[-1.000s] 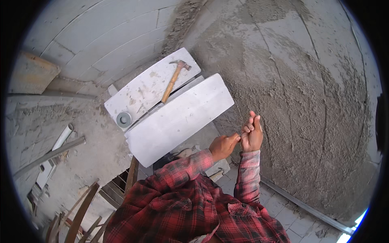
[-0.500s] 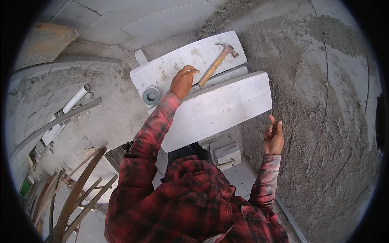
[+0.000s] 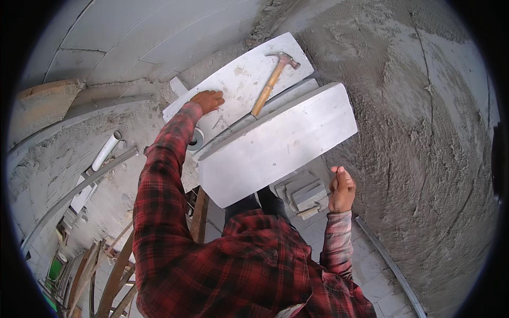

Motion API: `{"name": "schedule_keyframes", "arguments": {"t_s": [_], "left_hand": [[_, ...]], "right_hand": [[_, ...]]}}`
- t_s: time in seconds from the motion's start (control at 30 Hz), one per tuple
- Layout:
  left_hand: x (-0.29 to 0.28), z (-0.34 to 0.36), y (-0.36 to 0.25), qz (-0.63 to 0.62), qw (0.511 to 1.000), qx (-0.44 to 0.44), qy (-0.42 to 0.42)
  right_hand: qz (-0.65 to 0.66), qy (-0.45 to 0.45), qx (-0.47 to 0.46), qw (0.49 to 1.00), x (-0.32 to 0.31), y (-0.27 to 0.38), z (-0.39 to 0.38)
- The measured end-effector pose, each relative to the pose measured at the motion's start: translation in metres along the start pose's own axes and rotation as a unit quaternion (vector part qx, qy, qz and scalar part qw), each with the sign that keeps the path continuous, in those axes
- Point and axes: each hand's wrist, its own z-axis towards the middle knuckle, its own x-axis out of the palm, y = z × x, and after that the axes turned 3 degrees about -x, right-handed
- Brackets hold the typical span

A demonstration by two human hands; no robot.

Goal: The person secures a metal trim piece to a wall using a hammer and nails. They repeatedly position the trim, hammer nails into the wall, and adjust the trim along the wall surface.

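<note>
Left hand at the far white block; right hand raised apart, beside the near white block.
The left fingers bend down on or just above the far block's upper face; what they enclose, if anything, cannot be told. The right fingers curl inward, their contents likewise unclear. The reach is probably best made with light fingertips, the sleeve lifted clear of the grey ring and no weight leaned on the block. The far block's pale face is speckled and stained, and bears a wooden-handled claw hammer. Rough grey render covers the right side; a jointed block wall stands beyond, timber lengths lower left.
</note>
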Motion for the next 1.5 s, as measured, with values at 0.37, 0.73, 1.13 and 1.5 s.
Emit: {"name": "schedule_keyframes", "arguments": {"t_s": [0.37,0.73,1.13,1.5], "left_hand": [[-0.08,0.019,-0.121,-0.414,0.881,-0.163,-0.161],[-0.191,0.008,-0.402,-0.749,0.653,0.089,-0.065],[-0.224,0.006,-0.504,-0.703,0.699,0.131,0.008],[-0.217,0.009,-0.603,-0.655,0.729,0.199,0.028]], "right_hand": [[-0.051,-0.016,-0.08,0.995,0.002,0.012,-0.015],[-0.055,0.174,-0.244,0.952,-0.039,0.084,-0.053],[0.126,0.077,-0.203,0.968,-0.146,0.093,-0.11],[0.142,0.011,-0.27,0.952,-0.227,0.072,-0.157]]}}
